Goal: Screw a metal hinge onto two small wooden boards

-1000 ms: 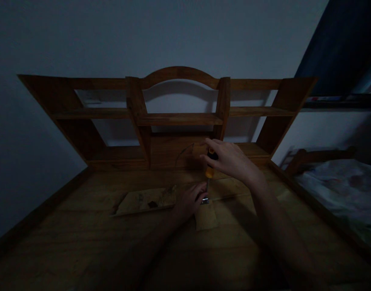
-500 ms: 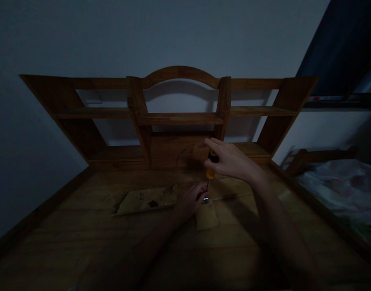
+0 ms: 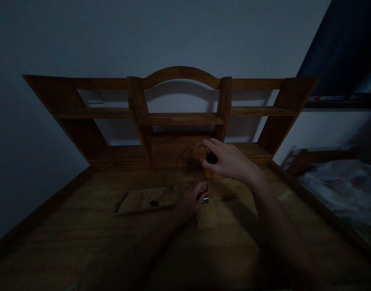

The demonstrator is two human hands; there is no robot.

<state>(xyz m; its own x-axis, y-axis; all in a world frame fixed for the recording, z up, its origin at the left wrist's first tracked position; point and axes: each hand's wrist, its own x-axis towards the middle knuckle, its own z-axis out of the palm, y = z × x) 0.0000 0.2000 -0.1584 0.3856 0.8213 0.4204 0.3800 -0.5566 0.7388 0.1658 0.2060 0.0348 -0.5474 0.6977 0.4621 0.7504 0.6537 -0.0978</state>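
My right hand (image 3: 226, 159) is closed around the black and orange handle of a screwdriver (image 3: 208, 173), its thumb on one side and fingers curled over the top. The shaft points down, nearly upright, to a small shiny metal piece (image 3: 206, 199) at the far end of a short wooden board (image 3: 207, 218). Beside the shaft, my left hand (image 3: 191, 198) has its fingers pinched together by the metal piece. What lies between those fingertips is hidden. The screwdriver's tip is too dark to make out.
A longer, rough-edged wooden board (image 3: 147, 200) with dark marks lies left of my left hand on the wooden desktop (image 3: 112, 242). Behind stands a wooden shelf unit (image 3: 181, 118) against the wall. A thin curved strand (image 3: 183, 152) rises near its base. Clear plastic sheeting (image 3: 339, 186) is at right.
The screwdriver handle has shifted slightly left and down, and my right fingers and thumb have moved a little around it. My left hand stays nearly in place.
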